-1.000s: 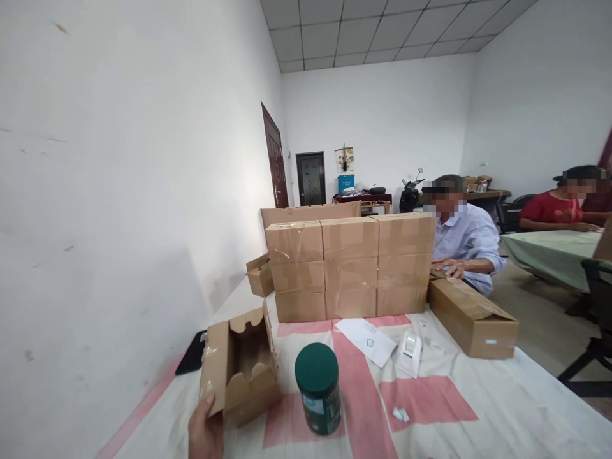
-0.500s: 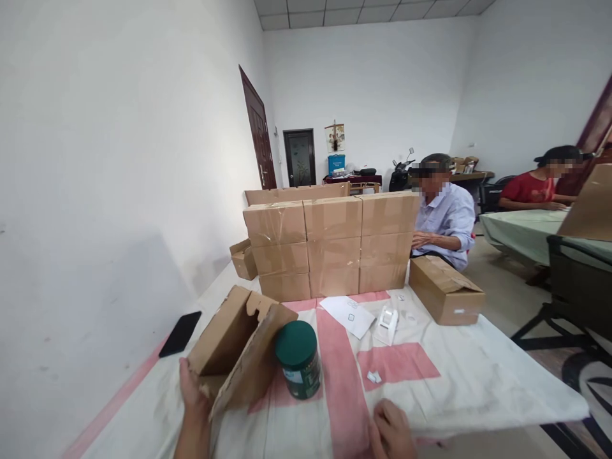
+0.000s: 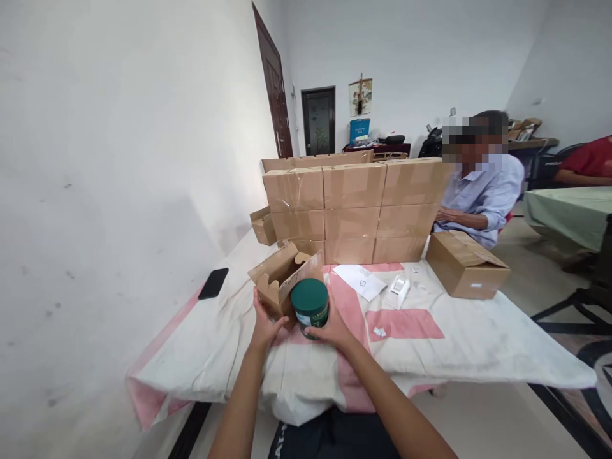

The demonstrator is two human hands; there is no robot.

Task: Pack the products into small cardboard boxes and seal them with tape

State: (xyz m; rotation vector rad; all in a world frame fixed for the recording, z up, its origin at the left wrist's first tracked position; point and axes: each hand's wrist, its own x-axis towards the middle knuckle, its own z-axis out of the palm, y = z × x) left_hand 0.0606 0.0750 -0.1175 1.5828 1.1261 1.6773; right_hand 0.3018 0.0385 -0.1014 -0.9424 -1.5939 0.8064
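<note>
A small open cardboard box (image 3: 282,280) lies tilted on the cloth-covered table (image 3: 459,357), its flaps up. My left hand (image 3: 264,324) grips its near lower corner. Right beside it stands a dark green lidded can (image 3: 310,307) with a pale label. My right hand (image 3: 335,326) wraps around the can's right side and base. The can touches the box's open flap.
A wall of stacked sealed cartons (image 3: 354,210) stands behind. A long carton (image 3: 466,271) lies at the right, a black phone (image 3: 213,283) at the left, papers and small white packets (image 3: 377,284) in the middle. A person in a light shirt (image 3: 482,191) sits beyond.
The view has pulled back and tilted down. My right hand came up from the table edge and took the green can. The box stays in my left hand, now lower and nearer the can.
</note>
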